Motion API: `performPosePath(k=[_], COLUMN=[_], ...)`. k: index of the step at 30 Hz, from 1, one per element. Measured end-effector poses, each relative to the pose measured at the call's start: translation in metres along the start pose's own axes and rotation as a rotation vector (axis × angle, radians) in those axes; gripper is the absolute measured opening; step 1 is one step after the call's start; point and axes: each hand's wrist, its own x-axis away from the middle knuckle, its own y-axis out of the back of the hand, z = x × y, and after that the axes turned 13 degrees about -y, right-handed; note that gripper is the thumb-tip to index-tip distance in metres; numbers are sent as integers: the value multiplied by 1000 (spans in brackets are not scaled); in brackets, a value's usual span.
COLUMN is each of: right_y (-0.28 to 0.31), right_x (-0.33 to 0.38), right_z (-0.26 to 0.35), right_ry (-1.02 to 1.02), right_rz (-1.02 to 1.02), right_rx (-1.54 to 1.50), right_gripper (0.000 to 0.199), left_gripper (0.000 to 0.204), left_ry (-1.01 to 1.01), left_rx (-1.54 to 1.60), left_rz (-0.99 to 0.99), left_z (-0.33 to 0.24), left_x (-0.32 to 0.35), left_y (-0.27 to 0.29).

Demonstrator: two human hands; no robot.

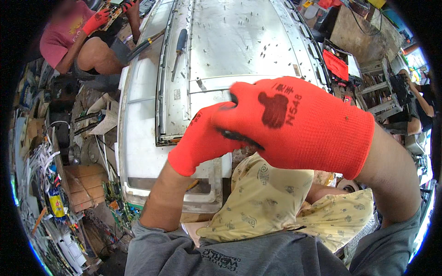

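Observation:
My right hand (281,122), in a red knitted glove with a dark palm side, is closed in front of my chest, its fingers curled against my left hand. My left hand (200,133), gloved the same way, meets it from the left. Its fingers are mostly hidden behind the right hand, and I cannot make out anything between the two. Beyond and below them lies a large silvery metal panel (225,46) dotted with small studs. A screwdriver (181,42) with a dark handle rests on its left part.
The metal panel lies over a larger white frame (138,129). Long-handled cutters (146,45) lie at its left edge. A red-gloved person (76,46) sits far left; another person (416,106) is far right. Scrap and circuit boards (115,202) pile up at left. A red tray (336,64) is at right.

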Motion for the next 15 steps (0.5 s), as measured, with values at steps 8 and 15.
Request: performPosePath(k=[8,15], right_y=[-7,-1], right_x=[10,8], right_z=[-1,6], right_ry=[-174,-252], right_rz=[-6,41], right_rx=[-8,-94], right_gripper=[51,52], left_gripper=[45,41], left_ry=[73,224], left_rx=[12,253], left_rz=[51,59], left_z=[7,26], left_x=[8,13], left_y=[-5,-12])
